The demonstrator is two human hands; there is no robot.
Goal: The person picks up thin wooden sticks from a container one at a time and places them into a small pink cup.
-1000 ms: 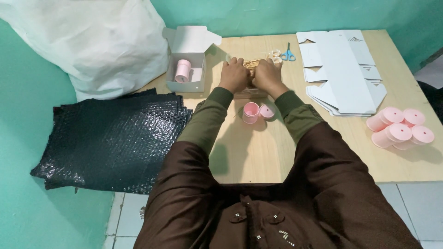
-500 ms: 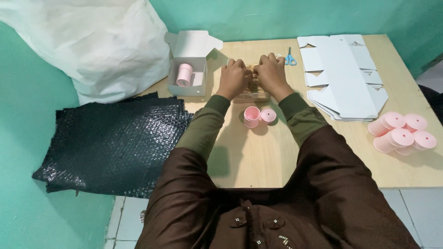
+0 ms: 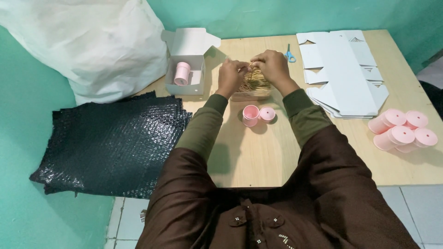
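My left hand (image 3: 230, 76) and my right hand (image 3: 272, 68) meet over a clear container (image 3: 251, 93) at the middle of the wooden table (image 3: 258, 152). Both pinch a bundle of thin tan sticks (image 3: 255, 79) above it. Just in front of the container stands an open pink round pot (image 3: 250, 115) with its pink lid (image 3: 267, 113) lying beside it on the right. An open white cardboard box (image 3: 190, 64) with a pink pot (image 3: 182, 74) inside sits to the left of my left hand.
Flat white box blanks (image 3: 344, 69) are stacked at the right, blue-handled scissors (image 3: 290, 55) behind my right hand. Several pink pots (image 3: 401, 131) lie at the right edge. Black bubble wrap sheets (image 3: 110, 143) lie left, under a big white sack (image 3: 87, 41).
The view has shifted slightly. My hands have stayed over the container, and the stick bundle now shows between my fingers.
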